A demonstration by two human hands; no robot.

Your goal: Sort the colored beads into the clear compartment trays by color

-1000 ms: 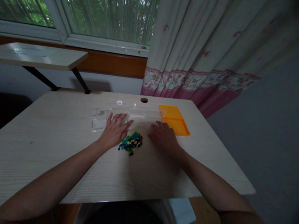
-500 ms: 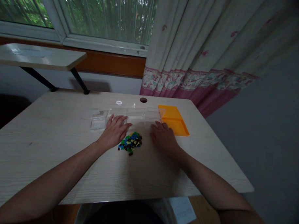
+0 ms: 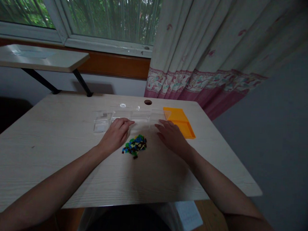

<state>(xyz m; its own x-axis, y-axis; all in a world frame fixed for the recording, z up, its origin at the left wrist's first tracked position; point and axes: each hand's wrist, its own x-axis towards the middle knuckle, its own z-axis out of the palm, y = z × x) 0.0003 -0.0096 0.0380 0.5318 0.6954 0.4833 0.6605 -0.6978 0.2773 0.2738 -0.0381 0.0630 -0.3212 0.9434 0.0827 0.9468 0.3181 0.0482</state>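
Several clear plastic boxes [image 3: 140, 117] stand in a row across the desk. My left hand [image 3: 115, 133] is at the front of the row, its fingers reaching right over or against a box; I cannot tell whether they touch it. Nothing shows in that hand. On the right, my right hand [image 3: 172, 135] has its fingers spread near the rightmost clear box, beside the orange tray [image 3: 184, 129], and holds nothing I can see. Between the hands, closer to me, lies a pile of small building bricks [image 3: 135, 145] in blue, green, dark and pale yellow.
The pale wooden desk [image 3: 67, 132] has a round cable hole [image 3: 148, 102] near its back edge. A raised shelf [image 3: 42, 59] on black legs stands at the back left. Behind the desk hang a curtain [image 3: 195, 76] and a window [image 3: 109, 16].
My left hand's fingers have drawn closer together and shifted slightly right. My right hand's fingers have spread and reach a little farther forward. The brick pile looks unchanged.
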